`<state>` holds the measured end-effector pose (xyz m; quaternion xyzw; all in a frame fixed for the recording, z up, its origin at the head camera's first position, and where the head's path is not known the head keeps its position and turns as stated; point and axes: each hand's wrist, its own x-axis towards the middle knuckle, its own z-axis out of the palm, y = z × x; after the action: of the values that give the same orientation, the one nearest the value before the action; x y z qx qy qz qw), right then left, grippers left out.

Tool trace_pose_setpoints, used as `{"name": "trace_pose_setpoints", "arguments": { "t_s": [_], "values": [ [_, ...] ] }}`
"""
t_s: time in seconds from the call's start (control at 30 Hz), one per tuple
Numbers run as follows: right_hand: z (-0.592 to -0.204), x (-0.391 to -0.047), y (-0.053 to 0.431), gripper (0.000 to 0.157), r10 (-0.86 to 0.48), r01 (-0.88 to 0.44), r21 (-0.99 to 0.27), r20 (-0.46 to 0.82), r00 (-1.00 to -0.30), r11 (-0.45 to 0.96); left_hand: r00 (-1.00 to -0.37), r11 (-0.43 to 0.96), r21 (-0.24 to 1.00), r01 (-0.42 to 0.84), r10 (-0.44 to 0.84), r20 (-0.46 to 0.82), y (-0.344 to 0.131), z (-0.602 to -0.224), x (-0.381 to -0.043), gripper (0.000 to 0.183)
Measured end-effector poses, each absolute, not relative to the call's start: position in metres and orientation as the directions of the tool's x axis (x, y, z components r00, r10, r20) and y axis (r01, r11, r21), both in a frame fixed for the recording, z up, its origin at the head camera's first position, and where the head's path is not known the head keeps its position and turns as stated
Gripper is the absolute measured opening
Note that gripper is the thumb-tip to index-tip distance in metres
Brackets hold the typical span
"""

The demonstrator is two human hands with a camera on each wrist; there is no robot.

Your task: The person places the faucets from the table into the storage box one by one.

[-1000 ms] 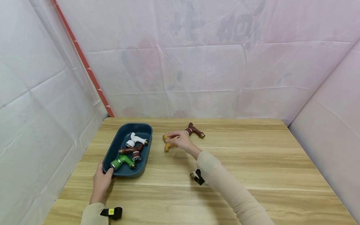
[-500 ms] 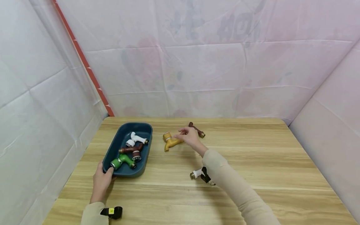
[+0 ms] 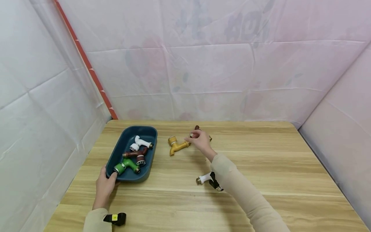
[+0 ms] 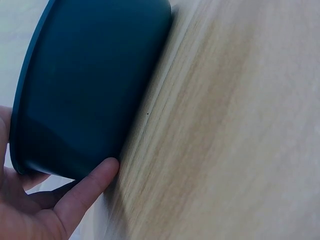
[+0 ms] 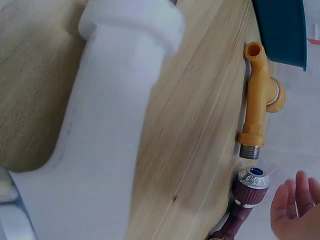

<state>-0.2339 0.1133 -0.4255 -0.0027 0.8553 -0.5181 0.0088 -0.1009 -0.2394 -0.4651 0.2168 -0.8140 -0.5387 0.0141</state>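
Currently, the right hand (image 3: 201, 141) hangs just beside the maroon tap (image 5: 245, 200), fingers loosely bent and holding nothing; the yellow tap (image 3: 176, 147) lies just left. Farther left, the left hand (image 3: 105, 185) grips the near-left corner of the blue tray (image 3: 142, 130), which contains a white tap (image 3: 140, 142), a reddish-brown tap (image 3: 136, 154) and a green tap (image 3: 126, 164). A black-handled tap (image 3: 205, 178) lies nearer, partly hidden by the right sleeve (image 3: 243, 199). Pale sheets (image 3: 203, 71) enclose the wood-grain table (image 3: 290, 167) left, far and right. The tray sits near the table's left edge; wood stretches between tray and right sleeve, and beyond it rightward.
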Motion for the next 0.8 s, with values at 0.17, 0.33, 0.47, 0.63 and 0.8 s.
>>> {"name": "trace_pose_setpoints", "arguments": {
  "t_s": [0.17, 0.33, 0.47, 0.63, 0.8],
  "values": [
    [-0.426, -0.237, 0.117, 0.061, 0.024, 0.045, -0.863, -0.038, -0.999, 0.503, -0.907, 0.334, 0.885, -0.325, -0.375, -0.192, -0.239, -0.466, -0.101, 0.054],
    [-0.429, -0.245, 0.123, 0.067, 0.045, 0.082, -0.884, -0.069, -0.997, 0.46, -0.906, 0.345, 0.881, -0.323, -0.382, -0.182, -0.238, -0.465, -0.101, 0.054],
    [-0.429, -0.251, 0.126, 0.068, 0.055, 0.095, -0.875, -0.078, -0.995, 0.475, -0.905, 0.345, 0.881, -0.325, -0.383, -0.184, -0.238, -0.465, -0.101, 0.054],
    [-0.429, -0.257, 0.124, 0.067, 0.095, 0.113, -0.851, -0.075, -0.993, 0.513, -0.904, 0.34, 0.882, -0.325, -0.387, -0.184, -0.239, -0.466, -0.101, 0.053],
    [-0.428, -0.262, 0.122, 0.074, 0.153, 0.137, -0.824, -0.062, -0.986, 0.55, -0.906, 0.345, 0.88, -0.326, -0.379, -0.187, -0.238, -0.466, -0.102, 0.055]
  ]
}}
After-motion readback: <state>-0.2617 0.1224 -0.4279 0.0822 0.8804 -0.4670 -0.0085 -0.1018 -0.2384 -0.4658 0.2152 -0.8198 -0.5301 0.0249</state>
